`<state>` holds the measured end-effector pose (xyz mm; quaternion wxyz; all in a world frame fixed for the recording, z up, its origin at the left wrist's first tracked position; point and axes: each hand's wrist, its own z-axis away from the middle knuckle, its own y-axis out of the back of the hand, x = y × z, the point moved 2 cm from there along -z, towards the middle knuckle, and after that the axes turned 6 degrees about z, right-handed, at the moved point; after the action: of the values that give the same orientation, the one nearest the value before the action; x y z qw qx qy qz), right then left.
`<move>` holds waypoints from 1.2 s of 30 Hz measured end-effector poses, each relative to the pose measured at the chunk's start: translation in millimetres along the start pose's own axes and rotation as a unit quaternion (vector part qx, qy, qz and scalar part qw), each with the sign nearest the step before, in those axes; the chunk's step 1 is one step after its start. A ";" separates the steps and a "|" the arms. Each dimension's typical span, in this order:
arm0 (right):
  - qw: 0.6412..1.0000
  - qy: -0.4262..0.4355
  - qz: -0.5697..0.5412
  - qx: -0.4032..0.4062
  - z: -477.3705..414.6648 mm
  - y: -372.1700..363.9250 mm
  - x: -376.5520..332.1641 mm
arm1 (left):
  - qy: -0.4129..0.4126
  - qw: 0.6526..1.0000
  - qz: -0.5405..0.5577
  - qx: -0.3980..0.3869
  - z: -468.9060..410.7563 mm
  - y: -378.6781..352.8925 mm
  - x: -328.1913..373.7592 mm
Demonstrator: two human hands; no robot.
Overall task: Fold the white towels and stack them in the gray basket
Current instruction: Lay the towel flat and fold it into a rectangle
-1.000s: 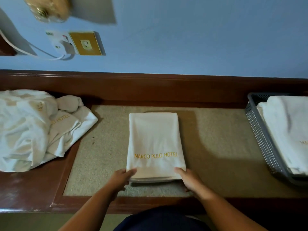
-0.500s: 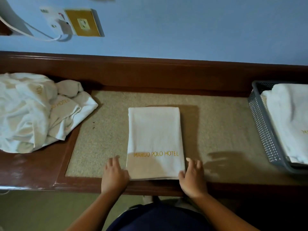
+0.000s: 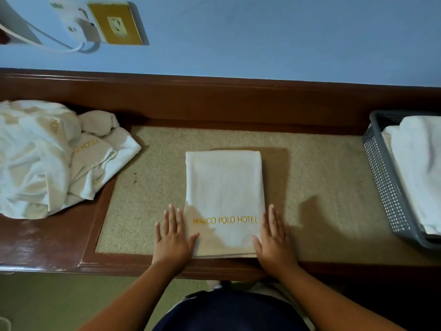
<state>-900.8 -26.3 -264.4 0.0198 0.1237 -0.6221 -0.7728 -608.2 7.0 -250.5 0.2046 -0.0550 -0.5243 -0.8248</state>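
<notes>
While left hand (image 3: pixel 173 237) and right hand (image 3: pixel 274 237) are lying flat, fingers straight, flanking the folded towel (image 3: pixel 224 187) at the front edge of the desk (image 3: pixel 43 244), it is looking soft, limp; probably scoop under both sides.

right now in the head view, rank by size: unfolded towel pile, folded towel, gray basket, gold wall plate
1. unfolded towel pile
2. folded towel and gray basket, alike; basket cut off by frame
3. gold wall plate

At the right end of the bench (image 3: pixel 47 244) the gray basket (image 3: pixel 386 187) ran off the picture's edge, its stacked towels (image 3: pixel 420 168) with it. The crumpled pile (image 3: pixel 35 158) at the left end was cut off likewise, its gold lettering (image 3: pixel 86 145) partly lost in folds
</notes>
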 end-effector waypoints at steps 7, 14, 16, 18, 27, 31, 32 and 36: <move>0.993 -0.091 -0.014 -0.073 -25.3 -8.4 -16.8 | -0.073 0.996 -0.023 -0.044 -10.9 -16.4 13.1; 0.994 0.107 0.003 -0.026 -97.4 26.2 -34.9 | -0.115 0.990 -0.001 0.082 -70.0 32.2 33.5; 0.981 0.189 0.036 -0.036 -120.6 26.6 -42.1 | -0.213 0.974 -0.012 0.073 -95.8 33.4 51.6; 0.983 0.174 0.058 -0.019 -140.6 21.4 -35.9 | -0.253 0.965 -0.040 0.053 -119.3 28.3 55.2; 0.997 0.042 -0.010 0.056 -244.3 60.0 -33.8 | -0.102 0.977 0.061 0.179 -224.8 92.1 54.4; 0.990 0.142 0.009 0.014 -248.2 38.0 -36.6 | -0.331 0.941 -0.041 0.064 -230.9 70.2 64.0; 0.997 0.072 0.011 0.006 -248.7 31.8 -27.7 | -0.282 0.956 -0.054 0.055 -234.1 62.0 53.4; 0.967 -0.242 -0.074 -0.012 -259.5 33.0 4.5 | 0.011 0.993 0.087 0.076 -246.2 74.2 33.0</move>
<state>-853.3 -282.9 -284.0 -0.1872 -0.0208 -0.5882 -0.7865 -578.4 -247.9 -287.3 0.2852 -0.0755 -0.5767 -0.7618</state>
